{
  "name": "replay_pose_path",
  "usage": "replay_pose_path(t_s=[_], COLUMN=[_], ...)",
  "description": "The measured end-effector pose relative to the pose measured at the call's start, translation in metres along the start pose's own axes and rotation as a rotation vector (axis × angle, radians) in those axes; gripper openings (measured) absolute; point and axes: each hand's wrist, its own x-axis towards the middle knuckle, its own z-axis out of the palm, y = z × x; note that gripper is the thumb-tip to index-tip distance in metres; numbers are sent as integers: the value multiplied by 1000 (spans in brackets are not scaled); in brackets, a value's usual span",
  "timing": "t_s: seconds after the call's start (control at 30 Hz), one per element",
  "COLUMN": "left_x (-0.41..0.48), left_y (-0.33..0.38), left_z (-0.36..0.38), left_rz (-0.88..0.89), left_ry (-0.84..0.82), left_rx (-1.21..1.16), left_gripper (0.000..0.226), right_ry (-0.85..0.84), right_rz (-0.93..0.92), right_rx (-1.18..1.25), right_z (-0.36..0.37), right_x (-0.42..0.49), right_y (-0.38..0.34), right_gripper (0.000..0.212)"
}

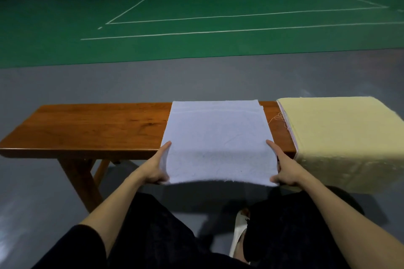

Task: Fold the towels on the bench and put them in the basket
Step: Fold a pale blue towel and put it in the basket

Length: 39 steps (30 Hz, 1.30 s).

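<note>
Towel in hand: pale blue towel (215, 135) lies flat across the wooden bench (91, 124), far hem at the bench's far edge, near part hanging off the near edge and lifted a little.
Left hand: left hand (156, 168) grips the near-left corner, forefinger straight along the side edge, other fingers curled under the cloth.
Right hand: right hand (286, 170) does the same at the near-right corner, closed on the cloth.
Near hem: sags slightly between the two hands, not taut.
Other towel: yellow towel (341, 137) draped over the bench's right end, just beside the blue one, with a strip of bare wood between them. A pinkish edge and loose threads show at its left side.
Basket: not in view.
Step (judged): first fold, near hem to go up and over onto the far hem.
Doing it well: pull the corners apart to take out the sag, lift both at the same height, and land each corner on its far corner. Keep the side edges lined up, then smooth along the crease.
Risk: uneven lift skews the fold; the part on the bench may drag toward the person.
Progress (judged): early, no folded towel visible.
</note>
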Motion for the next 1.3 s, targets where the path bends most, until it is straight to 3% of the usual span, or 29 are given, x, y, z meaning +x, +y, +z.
replay_pose_path(t_s=[0.1,0.17,0.3,0.37,0.43,0.67,0.8,0.97,1.2,1.3], left_x=[0,2,22,41,60,107,113,117,110,112], left_y=[-6,-9,0,12,22,35,43,43,36,31], left_z=[-2,-10,-39,-43,-41,-31,-30,-46,-51,-52], left_rz=[-2,-27,-23,-12,-31,-81,-70,-95,-131,-87], left_ry=[-30,-43,78,210,330,486,446,370,292,310], left_rx=[113,168,296,287,249,283,237,122,-288,-124], left_gripper=[116,111,63,41,35,30,28,39,46,47], right_ry=[-3,19,334,411,404,492,503,459,357,357], right_rz=[3,9,42,54,52,129,162,156,186,155], right_rx=[-27,-43,-109,-127,-129,-40,28,185,403,302], right_z=[-2,-14,-48,-52,-48,-39,-43,-52,-58,-60], right_x=[2,2,19,37,56,97,106,107,105,105], right_y=[0,-6,-27,-36,-42,-54,-55,-49,-37,-35], right_gripper=[118,103,50,44,48,52,42,46,42,39])
